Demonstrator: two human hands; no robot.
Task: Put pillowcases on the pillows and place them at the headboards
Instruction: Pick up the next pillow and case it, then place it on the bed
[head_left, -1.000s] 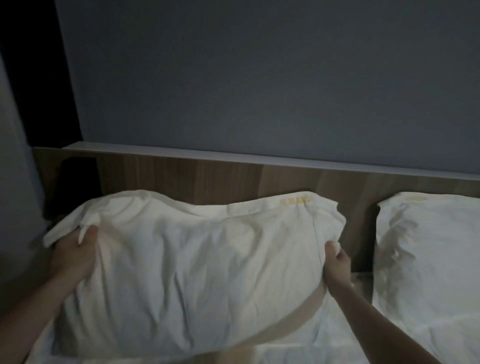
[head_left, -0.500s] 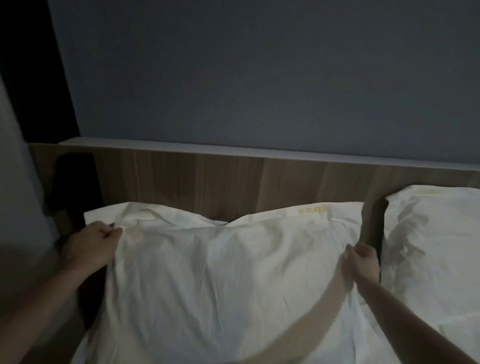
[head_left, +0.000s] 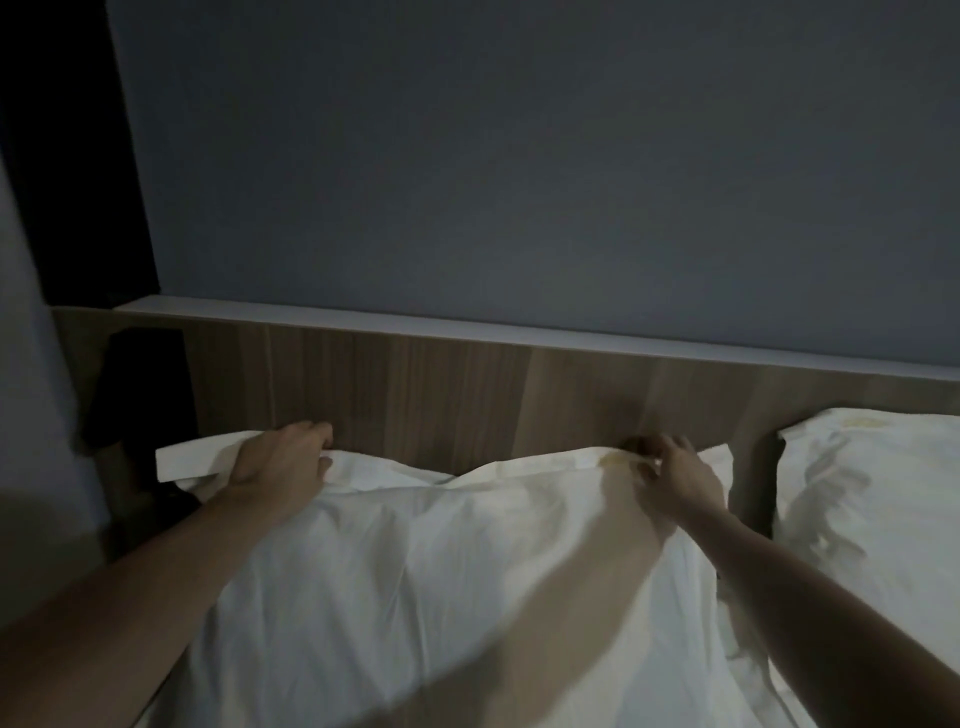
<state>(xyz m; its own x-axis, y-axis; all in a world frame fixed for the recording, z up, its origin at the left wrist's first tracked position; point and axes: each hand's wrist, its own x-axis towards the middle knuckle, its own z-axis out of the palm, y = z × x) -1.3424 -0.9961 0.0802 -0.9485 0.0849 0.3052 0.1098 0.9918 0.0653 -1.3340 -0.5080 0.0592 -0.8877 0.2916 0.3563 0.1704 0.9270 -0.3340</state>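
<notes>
Two hands work the far edge of a cased pillow (head_left: 441, 582) lying against the wooden headboard (head_left: 467, 395). The left hand (head_left: 280, 462) lies over its far-left corner, fingers curled on the cloth. The right hand (head_left: 675, 473) pinches the hem near the far-right corner. A second pillow (head_left: 872, 493) sits right. This looks like final placing; next, smooth the corners and let go.

The second pillow (head_left: 872, 499) runs off the right edge; the near pillow's (head_left: 415, 597) lower part is cut off.
</notes>
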